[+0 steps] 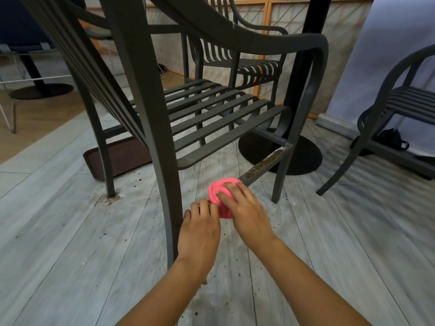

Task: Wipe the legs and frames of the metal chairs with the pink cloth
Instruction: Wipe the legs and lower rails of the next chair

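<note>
A dark grey metal chair (219, 118) with a slatted seat stands right in front of me. A dusty crossbar (266, 162) runs low between its right legs. The pink cloth (217, 191) is bunched around the near end of that bar. My right hand (244, 209) grips the cloth from above, fingers curled over it. My left hand (200, 228) is beside it with fingers curled against the cloth's left edge, close to the chair's near leg (164, 175). Whether the left hand pinches the cloth is not plain.
Two more dark metal chairs stand behind (240, 64) and at the right (404, 107). A black round table base (299, 154) sits past the crossbar. A brown mat (127, 156) lies under the chair's left side. The floor is pale speckled planks.
</note>
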{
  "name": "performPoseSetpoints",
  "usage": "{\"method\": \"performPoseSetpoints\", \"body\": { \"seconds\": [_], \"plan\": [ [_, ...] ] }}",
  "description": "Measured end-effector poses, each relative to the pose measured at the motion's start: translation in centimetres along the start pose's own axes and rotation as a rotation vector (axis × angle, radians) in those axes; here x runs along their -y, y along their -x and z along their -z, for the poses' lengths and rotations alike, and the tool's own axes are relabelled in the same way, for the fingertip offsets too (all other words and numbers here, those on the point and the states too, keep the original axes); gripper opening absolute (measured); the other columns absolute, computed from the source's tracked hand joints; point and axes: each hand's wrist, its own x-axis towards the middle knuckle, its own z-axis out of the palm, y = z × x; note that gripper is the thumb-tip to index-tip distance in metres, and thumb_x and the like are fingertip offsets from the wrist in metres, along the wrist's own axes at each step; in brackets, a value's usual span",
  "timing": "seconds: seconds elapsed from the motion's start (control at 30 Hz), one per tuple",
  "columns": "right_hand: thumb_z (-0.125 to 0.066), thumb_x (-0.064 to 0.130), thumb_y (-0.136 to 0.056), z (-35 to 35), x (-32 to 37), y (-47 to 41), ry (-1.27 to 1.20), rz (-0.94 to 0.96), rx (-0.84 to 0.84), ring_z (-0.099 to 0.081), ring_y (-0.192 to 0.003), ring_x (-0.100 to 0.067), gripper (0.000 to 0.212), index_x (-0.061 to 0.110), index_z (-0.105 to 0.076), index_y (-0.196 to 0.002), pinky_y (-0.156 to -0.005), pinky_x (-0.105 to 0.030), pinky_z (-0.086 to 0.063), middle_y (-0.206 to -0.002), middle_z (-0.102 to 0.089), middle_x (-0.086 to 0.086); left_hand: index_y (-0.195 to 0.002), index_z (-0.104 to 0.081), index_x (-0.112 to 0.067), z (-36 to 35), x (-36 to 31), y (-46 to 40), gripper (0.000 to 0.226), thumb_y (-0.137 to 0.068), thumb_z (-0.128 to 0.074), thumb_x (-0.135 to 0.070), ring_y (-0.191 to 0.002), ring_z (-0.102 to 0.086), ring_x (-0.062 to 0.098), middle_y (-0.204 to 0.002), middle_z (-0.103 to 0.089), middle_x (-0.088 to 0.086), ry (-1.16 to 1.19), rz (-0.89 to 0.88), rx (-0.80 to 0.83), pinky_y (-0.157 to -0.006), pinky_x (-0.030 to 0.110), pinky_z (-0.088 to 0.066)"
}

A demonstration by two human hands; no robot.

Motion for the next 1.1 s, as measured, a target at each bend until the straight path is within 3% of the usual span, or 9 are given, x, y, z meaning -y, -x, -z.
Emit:
{"method": "performPoseSetpoints", "body": {
  "seconds": [0.37, 0.5, 0.63, 0.8, 1.03, 1.1],
  "plan": [
    [-0.075, -0.007, -0.066, 0.7, -1.7, -0.8, 0.064, -0.066, 0.037, -0.046, -0.123, -0.038, 0.059, 0.012, -0.059, -0.12, -0.077, -0.05, -0.055, -0.13, -0.054, -0.014, -0.123, -0.034, -0.007, -0.2, 0.1, 0.0, 0.029, -0.094, -0.039, -0.008, -0.112, -0.043, 0.024, -0.121, -0.041, 0.013, 0.004, 0.004, -0.017, -0.101, 0.034, -0.037],
    [-0.072, -0.001, -0.075, 1.6, -2.5, -1.3, 0.102, -0.096, 0.071, -0.037, -0.131, -0.036, 0.058, 0.012, -0.054, -0.129, -0.085, -0.05, -0.05, -0.138, -0.046, -0.013, -0.125, -0.033, -0.007, -0.2, 0.1, 0.1, 0.031, -0.094, -0.039, -0.007, -0.113, -0.042, 0.026, -0.122, -0.041, 0.014, 0.004, 0.005, -0.008, -0.103, 0.035, -0.036],
    [-0.074, 0.0, -0.072, 1.8, -3.1, -1.5, 0.119, -0.115, 0.081, -0.041, -0.128, -0.037, 0.058, 0.011, -0.056, -0.126, -0.083, -0.05, -0.052, -0.135, -0.049, -0.015, -0.126, -0.031, -0.007, -0.2, 0.1, 0.0, 0.033, -0.094, -0.04, -0.007, -0.114, -0.041, 0.027, -0.123, -0.039, 0.015, 0.0, 0.0, 0.002, -0.104, 0.036, -0.035],
    [-0.064, 0.009, -0.085, 2.0, -3.6, -1.8, 0.137, -0.13, 0.128, -0.026, -0.137, -0.031, 0.058, 0.017, -0.041, -0.139, -0.101, -0.045, -0.041, -0.147, -0.034, -0.01, -0.127, -0.031, -0.006, -0.2, 0.1, 0.1, 0.035, -0.094, -0.042, -0.007, -0.115, -0.041, 0.027, -0.124, -0.039, 0.015, -0.011, 0.003, 0.01, -0.104, 0.035, -0.035],
    [-0.06, 0.016, -0.089, 3.1, -4.3, -2.7, 0.186, -0.127, 0.185, -0.025, -0.135, -0.028, 0.051, 0.02, -0.043, -0.137, -0.1, -0.038, -0.042, -0.147, -0.031, -0.007, -0.13, -0.029, -0.006, -0.2, 0.0, 0.0, 0.039, -0.093, -0.044, -0.009, -0.118, -0.039, 0.029, -0.128, -0.037, 0.015, -0.024, -0.002, 0.043, -0.106, 0.037, -0.033],
    [-0.055, 0.014, -0.091, 3.5, -4.9, -2.8, 0.07, -0.182, 0.129, -0.031, -0.129, -0.027, 0.041, 0.019, -0.049, -0.131, -0.098, -0.04, -0.043, -0.142, -0.036, -0.008, -0.129, -0.031, -0.006, -0.2, 0.0, -0.1, 0.041, -0.092, -0.048, -0.01, -0.117, -0.04, 0.028, -0.128, -0.038, 0.015, -0.01, 0.015, 0.041, -0.106, 0.036, -0.035]
  ]
}}
